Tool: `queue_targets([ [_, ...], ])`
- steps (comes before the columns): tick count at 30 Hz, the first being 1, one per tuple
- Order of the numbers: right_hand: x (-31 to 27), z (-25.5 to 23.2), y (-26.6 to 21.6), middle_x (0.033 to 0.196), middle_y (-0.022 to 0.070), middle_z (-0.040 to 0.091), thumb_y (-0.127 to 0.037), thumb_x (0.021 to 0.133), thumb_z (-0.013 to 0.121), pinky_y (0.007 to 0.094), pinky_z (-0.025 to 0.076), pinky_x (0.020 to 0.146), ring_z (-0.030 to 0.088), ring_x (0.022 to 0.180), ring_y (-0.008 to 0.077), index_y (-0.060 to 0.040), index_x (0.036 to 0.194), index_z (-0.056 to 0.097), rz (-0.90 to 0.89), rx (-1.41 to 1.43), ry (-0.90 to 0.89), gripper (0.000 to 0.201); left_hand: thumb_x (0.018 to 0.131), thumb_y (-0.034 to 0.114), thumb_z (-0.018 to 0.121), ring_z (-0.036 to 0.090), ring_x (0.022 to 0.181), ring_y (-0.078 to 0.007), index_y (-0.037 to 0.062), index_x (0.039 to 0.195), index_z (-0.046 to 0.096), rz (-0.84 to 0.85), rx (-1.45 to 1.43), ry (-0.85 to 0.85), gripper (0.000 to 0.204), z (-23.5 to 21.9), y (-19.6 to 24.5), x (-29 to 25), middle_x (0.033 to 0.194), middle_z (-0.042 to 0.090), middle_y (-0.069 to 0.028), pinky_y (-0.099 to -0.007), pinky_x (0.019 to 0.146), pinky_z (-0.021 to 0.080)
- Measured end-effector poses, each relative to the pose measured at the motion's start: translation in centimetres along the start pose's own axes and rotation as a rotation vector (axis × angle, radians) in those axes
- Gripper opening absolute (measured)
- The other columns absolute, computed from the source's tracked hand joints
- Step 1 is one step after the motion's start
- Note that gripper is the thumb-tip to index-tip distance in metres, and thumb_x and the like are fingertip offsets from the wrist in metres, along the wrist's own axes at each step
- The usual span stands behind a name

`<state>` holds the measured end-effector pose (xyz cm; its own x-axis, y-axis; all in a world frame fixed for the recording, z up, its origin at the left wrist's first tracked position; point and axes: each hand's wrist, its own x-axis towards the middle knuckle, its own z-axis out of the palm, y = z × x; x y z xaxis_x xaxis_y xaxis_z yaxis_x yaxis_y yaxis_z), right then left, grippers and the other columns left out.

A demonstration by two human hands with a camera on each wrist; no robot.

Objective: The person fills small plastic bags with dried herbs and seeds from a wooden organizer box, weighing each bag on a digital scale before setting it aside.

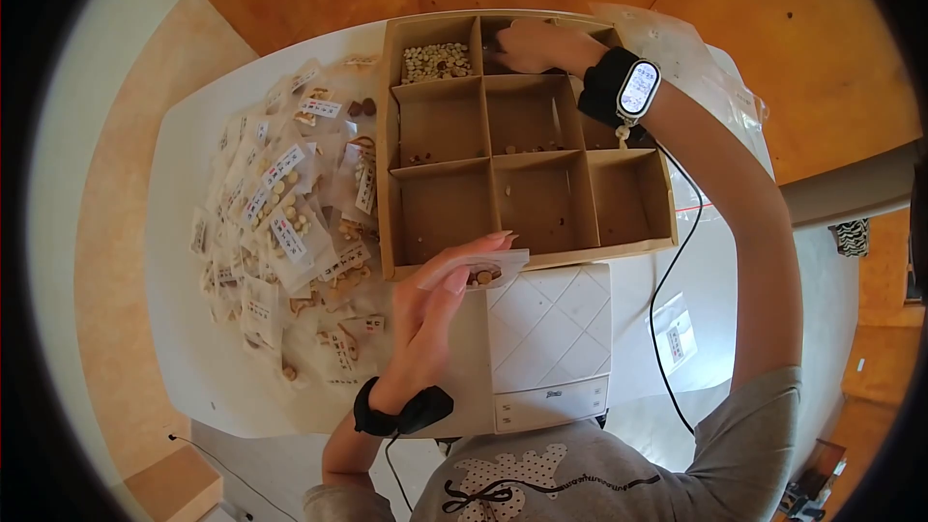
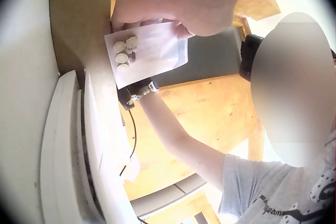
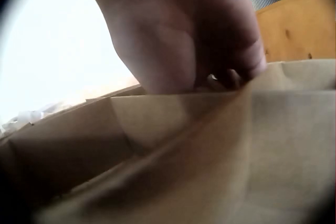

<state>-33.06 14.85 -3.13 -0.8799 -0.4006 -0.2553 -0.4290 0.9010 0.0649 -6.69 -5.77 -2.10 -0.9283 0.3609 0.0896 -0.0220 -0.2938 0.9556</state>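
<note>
Between thumb and fingers, my left hand (image 1: 425,314) pinches a small translucent bag (image 1: 483,271) above the near edge of a cardboard box (image 1: 387,232). Several pale round slices (image 2: 122,57) show through the bag in the left wrist view. My right hand (image 1: 541,46) reaches into the far middle compartment of the box. Cardboard walls (image 3: 184,145) hide its fingertips in the right wrist view, and I cannot tell what they touch. Left of that hand, a compartment holds a heap of pale kernels (image 1: 437,62). Small bits lie in other compartments.
A pile of filled, labelled bags (image 1: 280,203) covers the left of the white table (image 1: 184,329). A flat white scale (image 1: 551,329) stands in front of the box. At right lie a single labelled bag (image 1: 674,336), clear plastic (image 1: 667,43) and a black cable (image 1: 667,280).
</note>
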Motion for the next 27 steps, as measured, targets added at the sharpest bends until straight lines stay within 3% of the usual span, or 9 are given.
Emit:
queue_targets([
  [4, -1.3, -2.5, -1.3, 0.090, 0.0155, 0.064, -0.031, 0.082, 0.048, 0.0399, 0.049, 0.067, 0.062, 0.080, 0.0292, -0.0013, 0.097, 0.064, 0.058, 0.201, -0.299, 0.037, 0.091, 0.011, 0.036, 0.052, 0.110, -0.0247, -0.0060, 0.113, 0.054, 0.013, 0.024, -0.003, 0.033, 0.0, 0.1, 0.0, 0.117, 0.055, -0.0176, -0.0325, 0.095, 0.037],
  [9, 1.1, -0.3, -1.0, 0.083, 0.0188, 0.064, -0.023, 0.074, 0.058, 0.0374, 0.049, 0.059, 0.061, 0.074, 0.0276, 0.0031, 0.087, 0.064, -0.005, 0.217, -0.169, 0.030, 0.091, 0.011, 0.037, 0.051, 0.111, -0.0239, -0.0070, 0.111, 0.054, -0.027, -0.028, 0.042, 0.032, 0.2, 0.2, 0.0, 0.117, 0.055, -0.0174, -0.0323, 0.096, 0.035],
  [10, 1.6, 0.1, -1.2, 0.081, 0.0197, 0.063, -0.020, 0.072, 0.060, 0.0374, 0.049, 0.058, 0.062, 0.074, 0.0279, 0.0039, 0.085, 0.064, -0.037, 0.215, -0.158, 0.028, 0.090, 0.012, 0.037, 0.050, 0.111, -0.0270, -0.0089, 0.109, 0.054, -0.021, -0.002, 0.052, 0.033, 0.2, 0.2, 0.0, 0.117, 0.054, -0.0186, -0.0345, 0.096, 0.034],
  [12, 2.4, 0.9, -1.2, 0.081, 0.0220, 0.062, -0.014, 0.072, 0.060, 0.0391, 0.048, 0.058, 0.062, 0.073, 0.0310, 0.0007, 0.091, 0.063, -0.003, 0.204, -0.107, 0.024, 0.088, 0.012, 0.038, 0.049, 0.111, -0.0330, -0.0127, 0.105, 0.053, -0.012, 0.050, 0.075, 0.034, 0.2, 0.3, 0.2, 0.116, 0.053, -0.0210, -0.0387, 0.098, 0.033],
  [15, 1.8, 1.1, -1.4, 0.081, 0.0245, 0.061, -0.011, 0.073, 0.060, 0.0407, 0.048, 0.059, 0.062, 0.070, 0.0333, -0.0001, 0.091, 0.063, -0.048, 0.207, 0.024, 0.021, 0.089, 0.013, 0.038, 0.049, 0.110, -0.0295, -0.0110, 0.105, 0.054, -0.038, 0.061, 0.131, 0.033, 0.5, 0.9, 0.1, 0.115, 0.054, -0.0187, -0.0357, 0.099, 0.030],
  [18, 0.9, 0.9, -1.0, 0.079, 0.0225, 0.063, -0.013, 0.072, 0.063, 0.0383, 0.049, 0.060, 0.063, 0.070, 0.0297, 0.0006, 0.088, 0.065, -0.091, 0.232, 0.092, 0.021, 0.091, 0.018, 0.039, 0.054, 0.087, -0.0126, -0.0048, 0.107, 0.058, -0.040, 0.049, 0.146, 0.034, -0.1, 0.4, 0.3, 0.113, 0.058, -0.0115, -0.0211, 0.078, 0.039],
  [22, -1.3, -1.9, -0.1, 0.080, 0.0155, 0.066, -0.015, 0.072, 0.066, 0.0298, 0.053, 0.064, 0.066, 0.074, 0.0179, 0.0008, 0.085, 0.067, -0.026, 0.581, -0.016, 0.021, 0.091, 0.023, 0.040, 0.036, 0.060, -0.0017, -0.0005, 0.111, 0.058, -0.197, 0.014, 0.221, 0.036, -1.1, -0.5, -0.2, 0.103, 0.063, -0.0035, -0.0160, 0.054, 0.029],
  [25, -3.4, -4.8, 0.1, 0.084, 0.0120, 0.066, -0.015, 0.073, 0.067, 0.0242, 0.053, 0.067, 0.065, 0.076, 0.0135, 0.0042, 0.087, 0.065, -0.055, 0.689, -0.031, 0.024, 0.092, 0.027, 0.039, 0.027, 0.054, 0.0005, 0.0020, 0.114, 0.057, -0.210, -0.012, 0.213, 0.038, -1.3, -1.2, 0.0, 0.099, 0.064, 0.0002, -0.0159, 0.047, 0.023],
  [27, -5.7, -6.7, -0.9, 0.086, 0.0131, 0.065, -0.013, 0.074, 0.066, 0.0234, 0.054, 0.068, 0.065, 0.076, 0.0158, 0.0073, 0.090, 0.063, -0.096, 0.884, -0.035, 0.027, 0.093, 0.026, 0.037, 0.032, 0.062, -0.0031, 0.0011, 0.116, 0.055, -0.233, -0.004, 0.159, 0.039, -1.3, -1.2, 0.1, 0.102, 0.063, -0.0027, -0.0188, 0.053, 0.027],
])
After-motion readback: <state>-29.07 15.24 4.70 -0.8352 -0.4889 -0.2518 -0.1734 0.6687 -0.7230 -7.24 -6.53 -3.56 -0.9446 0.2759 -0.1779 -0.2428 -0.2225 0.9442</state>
